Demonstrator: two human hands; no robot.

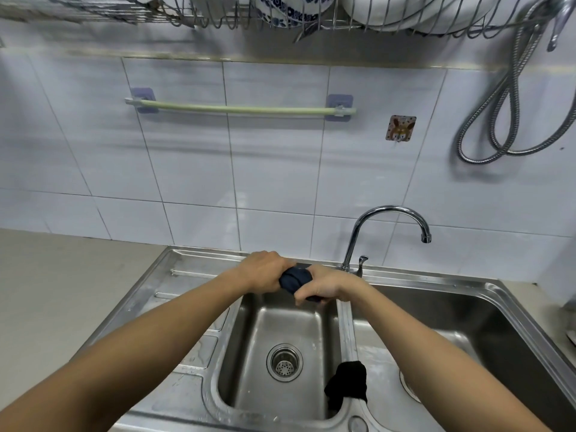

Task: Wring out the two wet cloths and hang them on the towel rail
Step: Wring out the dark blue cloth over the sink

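A dark blue cloth [295,279] is bunched and twisted between my two hands above the small sink basin [280,325]. My left hand [263,271] grips its left end and my right hand [324,286] grips its right end. A black cloth [347,385] hangs draped over the divider between the two basins, near the front. The pale green towel rail [240,108] is fixed to the white tiled wall above the sink, with nothing hanging on it.
A chrome tap [389,226] arches over the large right basin [467,322]. A wire dish rack [280,14] with plates hangs overhead. A metal shower hose [505,113] loops at the right wall. A grey counter [46,291] lies to the left.
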